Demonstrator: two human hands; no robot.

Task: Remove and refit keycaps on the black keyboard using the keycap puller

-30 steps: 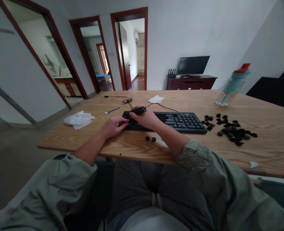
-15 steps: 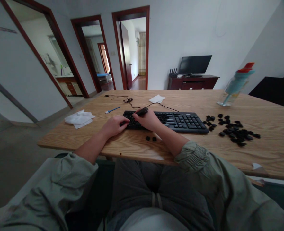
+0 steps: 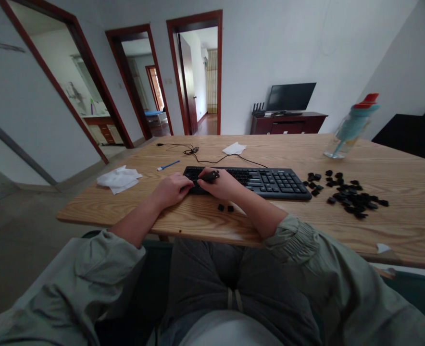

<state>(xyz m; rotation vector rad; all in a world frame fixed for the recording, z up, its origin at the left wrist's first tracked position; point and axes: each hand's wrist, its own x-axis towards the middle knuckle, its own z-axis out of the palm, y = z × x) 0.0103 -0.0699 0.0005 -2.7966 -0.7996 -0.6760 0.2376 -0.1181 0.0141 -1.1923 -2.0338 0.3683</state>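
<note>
A black keyboard (image 3: 288,185) lies across the wooden table, with its cable trailing behind it. My left hand (image 3: 172,189) is closed at the keyboard's left end, fingers curled on its edge. Over the left part of the keys, my right hand (image 3: 221,184) grips a black-handled tool (image 3: 210,176); its tip is hidden by my fingers. Two loose keycaps (image 3: 226,208) rest on the wood in front of the keyboard. Off to the right lies a scattered pile of black keycaps (image 3: 358,197).
A blue brush (image 3: 168,165) and crumpled white tissue (image 3: 119,179) lie on the left side of the table (image 3: 133,206). Behind the keyboard are a coiled cable (image 3: 191,150) and a folded tissue (image 3: 234,148). A bottle with a red lid (image 3: 353,125) stands at the back right.
The tool in my right hand has tipped lower, and that hand has come down slightly toward the keys. My left hand has shifted a little to the right.
</note>
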